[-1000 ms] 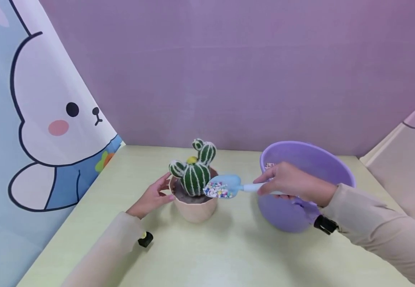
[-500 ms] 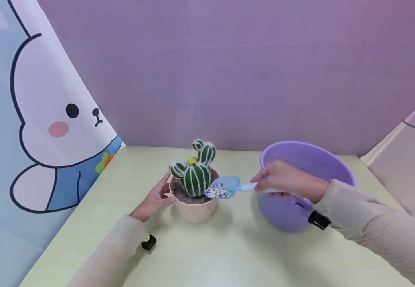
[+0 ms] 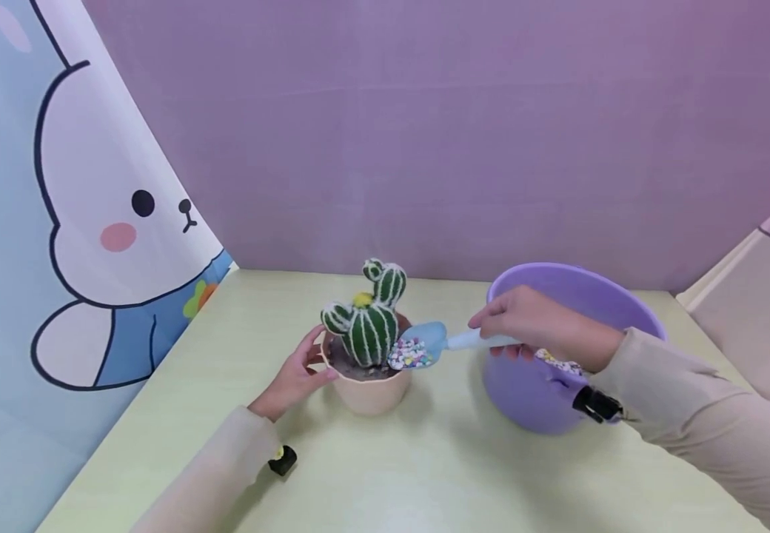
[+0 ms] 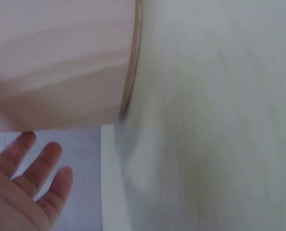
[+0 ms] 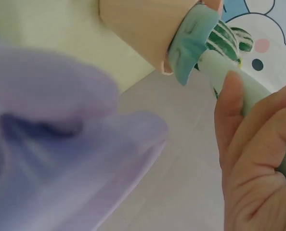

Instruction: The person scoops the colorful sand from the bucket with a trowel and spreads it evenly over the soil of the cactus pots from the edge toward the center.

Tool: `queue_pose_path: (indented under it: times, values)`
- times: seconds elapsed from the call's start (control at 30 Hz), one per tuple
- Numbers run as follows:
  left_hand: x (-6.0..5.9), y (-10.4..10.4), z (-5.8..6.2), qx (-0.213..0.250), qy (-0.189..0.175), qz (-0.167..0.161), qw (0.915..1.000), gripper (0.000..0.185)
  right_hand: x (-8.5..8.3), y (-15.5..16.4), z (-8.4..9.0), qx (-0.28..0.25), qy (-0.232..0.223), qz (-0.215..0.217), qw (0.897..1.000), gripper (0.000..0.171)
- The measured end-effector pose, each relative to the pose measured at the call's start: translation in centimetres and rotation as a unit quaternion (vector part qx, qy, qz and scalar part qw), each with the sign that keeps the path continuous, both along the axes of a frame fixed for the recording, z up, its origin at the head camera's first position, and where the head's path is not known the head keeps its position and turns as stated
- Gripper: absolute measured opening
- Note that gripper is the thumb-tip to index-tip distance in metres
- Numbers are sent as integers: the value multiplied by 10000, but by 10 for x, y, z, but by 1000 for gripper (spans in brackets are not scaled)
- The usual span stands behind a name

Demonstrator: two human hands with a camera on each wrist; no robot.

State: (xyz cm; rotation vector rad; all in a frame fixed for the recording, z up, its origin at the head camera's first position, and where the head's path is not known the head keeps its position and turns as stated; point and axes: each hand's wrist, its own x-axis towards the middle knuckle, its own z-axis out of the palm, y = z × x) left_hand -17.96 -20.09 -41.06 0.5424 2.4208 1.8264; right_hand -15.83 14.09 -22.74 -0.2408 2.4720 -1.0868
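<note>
A green striped cactus [image 3: 370, 322] stands in a beige pot [image 3: 368, 389] on the pale green table [image 3: 425, 466]. My right hand [image 3: 534, 326] grips the handle of a light blue scoop [image 3: 425, 342] filled with small coloured pebbles [image 3: 410, 353], its blade tilted over the pot's right rim. In the right wrist view the scoop [image 5: 193, 41] sits against the pot [image 5: 143, 24], with my right hand [image 5: 258, 159] curled round its handle. My left hand [image 3: 295, 374] rests with straight fingers against the pot's left side. In the left wrist view its fingers [image 4: 37, 168] lie spread beside the pot [image 4: 61, 62].
A purple basin [image 3: 568, 348] stands right of the pot, under my right wrist. A bunny-print curtain [image 3: 92, 222] hangs at the left and a purple wall runs behind. A pale panel [image 3: 751, 311] bounds the right side.
The scoop has moved closer to the cactus and tilted down over the pot's rim. My left hand stays against the pot.
</note>
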Motion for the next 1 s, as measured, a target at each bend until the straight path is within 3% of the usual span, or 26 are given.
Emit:
queue_pose_path:
  times: [0.23, 0.33, 0.53, 0.7, 0.77, 1.0]
  values:
    - [12, 13, 3, -100, -236, 437, 9987, 82, 1, -5, -1, -639, 55, -413, 9971, 36]
    - [15, 18, 1, -70, -248, 611, 9978, 80, 3, -8, -3, -917, 321, -589, 9935, 36]
    - [30, 29, 3, 78, -215, 911, 9956, 78, 19, -18, -15, -1006, 1560, -676, 9803, 32]
    - [35, 34, 4, -3, -102, 965, 9953, 78, 39, -28, -32, -948, 2951, -696, 9482, 26]
    - [31, 30, 5, -128, 14, 892, 9959, 78, 44, -32, -38, -993, 3259, -801, 9368, 27]
    - [3, 8, 2, -268, 409, -57, 9988, 96, 42, -39, -60, -1314, 3374, -811, 9286, 24]
